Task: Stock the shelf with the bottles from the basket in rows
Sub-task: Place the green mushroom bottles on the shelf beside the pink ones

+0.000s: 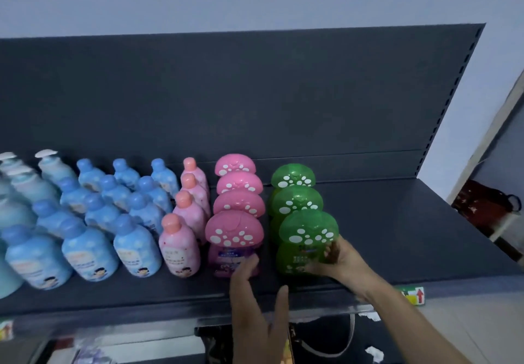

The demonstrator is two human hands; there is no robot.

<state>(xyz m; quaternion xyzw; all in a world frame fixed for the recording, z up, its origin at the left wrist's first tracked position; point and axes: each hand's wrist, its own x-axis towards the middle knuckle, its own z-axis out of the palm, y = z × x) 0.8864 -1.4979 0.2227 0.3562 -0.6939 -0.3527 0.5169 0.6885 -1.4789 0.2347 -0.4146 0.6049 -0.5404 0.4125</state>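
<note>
Your right hand (343,261) has its fingers curled round the front green bottle (303,239), which stands near the shelf's (397,236) front edge, heading its row. Your left hand (255,307), fingers straight and thumb spread, touches the front pink bottle (234,233) just beside it.

No wording, brand or number is legible. Dark grey metal shelf (397,222), front edge, right end: small green-and-yellow tag (412,295) bearing a red upward arrow; its print is unreadable. Left end, just below the edge: a second tag (5,329), blurred. On the shelf, front row: blue plastic bottle (136,253), pink plastic bottle (179,253) and green mushroom-capped bottle (300,259) each carry a printed label, all blurred.
</note>
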